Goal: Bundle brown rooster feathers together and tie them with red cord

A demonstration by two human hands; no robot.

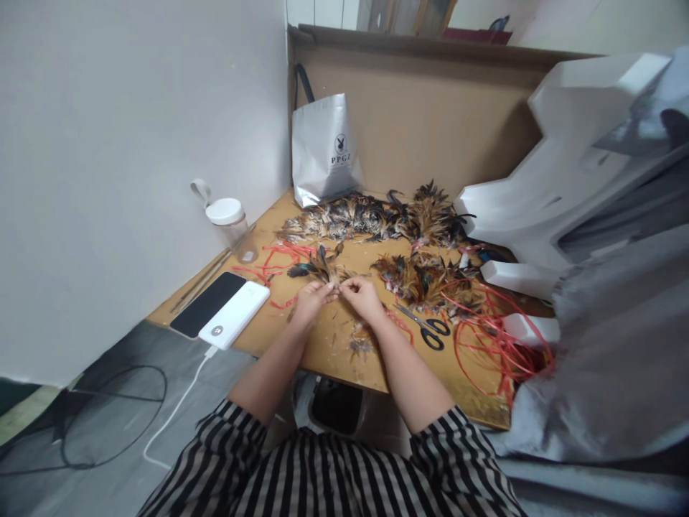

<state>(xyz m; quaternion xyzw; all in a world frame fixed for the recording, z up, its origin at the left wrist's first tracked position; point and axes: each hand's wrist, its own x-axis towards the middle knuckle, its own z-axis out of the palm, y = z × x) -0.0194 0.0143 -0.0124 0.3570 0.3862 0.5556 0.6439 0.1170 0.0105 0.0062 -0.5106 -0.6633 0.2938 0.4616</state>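
So your left hand (311,300) has the feather bunch (319,267) pinched at its base, over the middle of the table (334,355), tips fanning away from you. Your right hand (364,296) has its fingertips pinched together right beside that base; can't tell on what. Bet it's super light, stiffish at the quills, soft and easily bent up top, so I'd grip the base only.

a craft workshop, judging by the feather bundles (412,278), red strands (517,352) and scissors (424,324).
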